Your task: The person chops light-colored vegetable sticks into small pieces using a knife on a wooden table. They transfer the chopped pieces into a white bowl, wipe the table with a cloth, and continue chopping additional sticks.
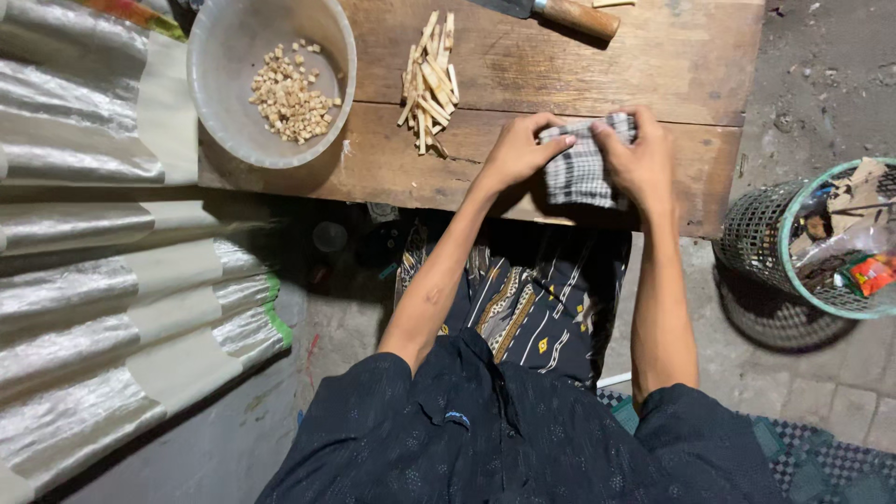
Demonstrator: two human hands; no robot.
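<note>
Head view shows our left hand (511,154) and right hand (638,159) both closed on a checked cloth (581,173) near the front edge of the wooden tabletop (560,75). We judge the cloth light, soft and limp, not fragile; it is best held at its edges or corners, as it folds easily. Our fingers (546,126) curl over its top edge from both sides, thumbs against it. Beside it lie cut sticks (429,79) and a bowl (210,103) of small pieces; a knife (569,13) lies further back.

Makeshift outdoor food-prep spot: wooden board (560,70), corrugated sheeting (84,280).
</note>
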